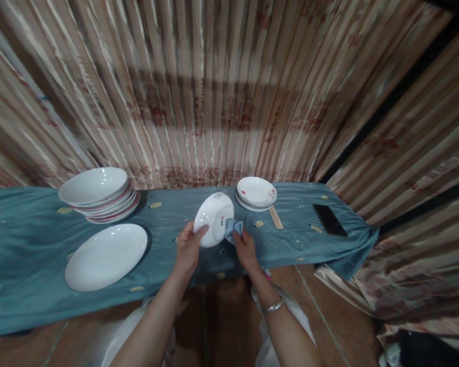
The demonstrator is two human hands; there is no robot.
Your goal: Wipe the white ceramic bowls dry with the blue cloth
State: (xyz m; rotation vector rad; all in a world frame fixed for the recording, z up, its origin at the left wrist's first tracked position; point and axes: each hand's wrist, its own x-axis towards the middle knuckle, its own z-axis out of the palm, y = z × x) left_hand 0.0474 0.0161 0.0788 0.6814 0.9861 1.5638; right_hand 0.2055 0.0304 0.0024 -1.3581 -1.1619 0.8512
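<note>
A white plate (211, 216) is held tilted above the table, its underside with a small printed mark turned towards me. My left hand (189, 246) grips its left edge, thumb lying on the underside. In my right hand (246, 248) is a bunched blue cloth (233, 230), pinched in the fingers against the plate's right side. Just beyond, to the right, stands a short stack of floral plates (256, 192). Chopsticks (276, 217) lie beside that stack.
A green cloth covers the long table (176, 204). At the left are a stack of bowls (95, 188) and a large oval plate (107, 257). A black phone (329, 220) lies at the right. Pleated curtains (214, 92) hang behind the table.
</note>
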